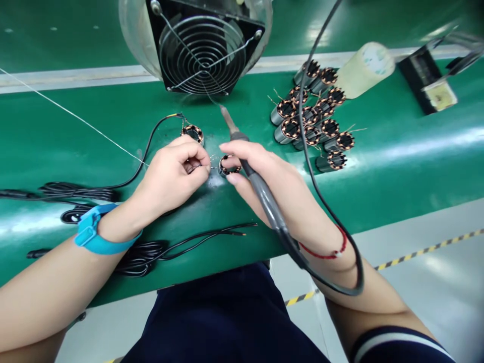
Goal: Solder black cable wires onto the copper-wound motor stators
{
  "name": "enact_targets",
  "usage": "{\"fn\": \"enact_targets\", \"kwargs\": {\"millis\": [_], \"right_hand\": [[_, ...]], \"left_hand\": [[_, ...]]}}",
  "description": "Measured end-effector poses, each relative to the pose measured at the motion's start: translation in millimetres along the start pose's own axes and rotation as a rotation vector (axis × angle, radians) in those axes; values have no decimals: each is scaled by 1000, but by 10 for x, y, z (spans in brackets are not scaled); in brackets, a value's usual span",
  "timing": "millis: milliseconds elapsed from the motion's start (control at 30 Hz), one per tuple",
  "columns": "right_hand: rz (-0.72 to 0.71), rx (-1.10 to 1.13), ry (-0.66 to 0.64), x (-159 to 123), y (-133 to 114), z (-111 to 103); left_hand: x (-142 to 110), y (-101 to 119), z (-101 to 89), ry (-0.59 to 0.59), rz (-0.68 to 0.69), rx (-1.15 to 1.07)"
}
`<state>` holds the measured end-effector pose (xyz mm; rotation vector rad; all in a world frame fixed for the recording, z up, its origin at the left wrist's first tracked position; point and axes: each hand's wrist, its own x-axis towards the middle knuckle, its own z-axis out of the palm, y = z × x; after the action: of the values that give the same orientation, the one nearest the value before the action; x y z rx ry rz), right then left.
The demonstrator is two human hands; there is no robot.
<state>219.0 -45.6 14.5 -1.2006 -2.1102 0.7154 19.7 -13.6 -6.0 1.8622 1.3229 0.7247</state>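
My right hand [270, 176] is wrapped round a soldering iron [264, 196], its tip pointing up and away toward the fan. The thumb and fingertips of that same hand also rest on a small motor stator [224, 166] with copper windings. Just left of it, my left hand [176, 169] is closed in a pinch on a thin wire close to the stator; the wire's end is hidden by the fingers. Behind the left hand stands another stator [193, 133], joined to a black cable [149, 143].
A fan with a wire guard [204, 55] stands at the back. Several stators [310, 116] are grouped at right, near a pale roll [365, 68] and a black holder with a sponge [440, 96]. Coiled black cables [143, 257] lie at left. The iron's cord [302, 101] hangs across the right side.
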Motion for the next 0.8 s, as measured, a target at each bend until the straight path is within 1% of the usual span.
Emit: {"fn": "enact_targets", "kwargs": {"millis": [67, 167, 267, 367, 433, 500, 567, 633, 667, 700, 800], "right_hand": [[-6, -14, 9, 83, 40, 49], [-7, -37, 79, 144, 116, 191], [-9, -69, 93, 147, 186, 322], [-26, -78, 101, 127, 242, 390], [-34, -57, 131, 112, 274, 406], [-39, -19, 166, 98, 306, 412], [-52, 8, 176, 90, 338, 415], [-68, 4, 152, 90, 363, 418], [-70, -7, 137, 92, 371, 419], [-68, -18, 125, 92, 374, 418], [-68, -33, 106, 84, 361, 405]], "left_hand": [[2, 1, 1, 1, 3, 0], [7, -8, 2, 2, 12, -5], [9, -20, 2, 5, 28, 0], [2, -32, -1, 1, 15, -7], [-8, -43, -9, -9, -40, -84], [-16, -52, -27, -49, -134, -212], [-14, -53, -55, -163, -244, -296], [-2, -44, -91, -292, -340, -319], [8, -36, -110, -321, -379, -335], [18, -29, -129, -315, -410, -369], [45, -14, -176, -195, -482, -517]]}}
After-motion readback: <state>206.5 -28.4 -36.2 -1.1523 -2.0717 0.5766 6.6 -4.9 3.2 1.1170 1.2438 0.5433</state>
